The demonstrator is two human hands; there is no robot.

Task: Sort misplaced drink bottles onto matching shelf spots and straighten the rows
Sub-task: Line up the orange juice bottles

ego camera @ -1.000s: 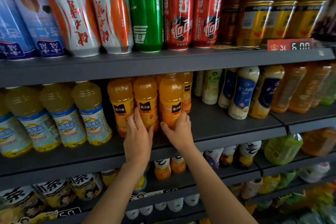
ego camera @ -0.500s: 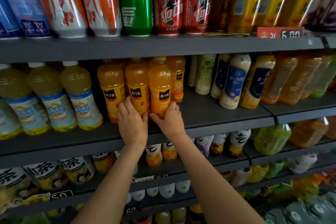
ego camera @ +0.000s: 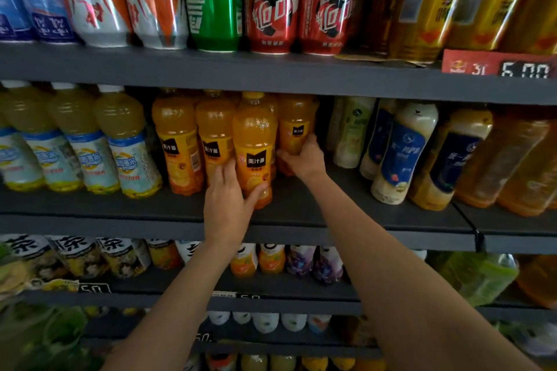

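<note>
The cans [ego camera: 271, 0] on the top shelf are cut off by the frame's upper edge, and the lower shelves blur into shadow, their labels hard to read. On the dark grey middle shelf [ego camera: 361, 211], the left hand [ego camera: 227, 202] has its grip curled round the base of the front orange juice bottle [ego camera: 254, 147], which stands forward of its row near the shelf edge. The right hand [ego camera: 303, 156] holds the lower part of the rear orange juice bottle [ego camera: 297, 126] set further back; its fingertips are hidden behind the bottle, so the grasp looks closed but is only partly seen. Pale yellow bottles [ego camera: 120, 141] stand to the left, blue-labelled bottles [ego camera: 404, 150] to the right, and a red price tag [ego camera: 497, 65] hangs above.
</note>
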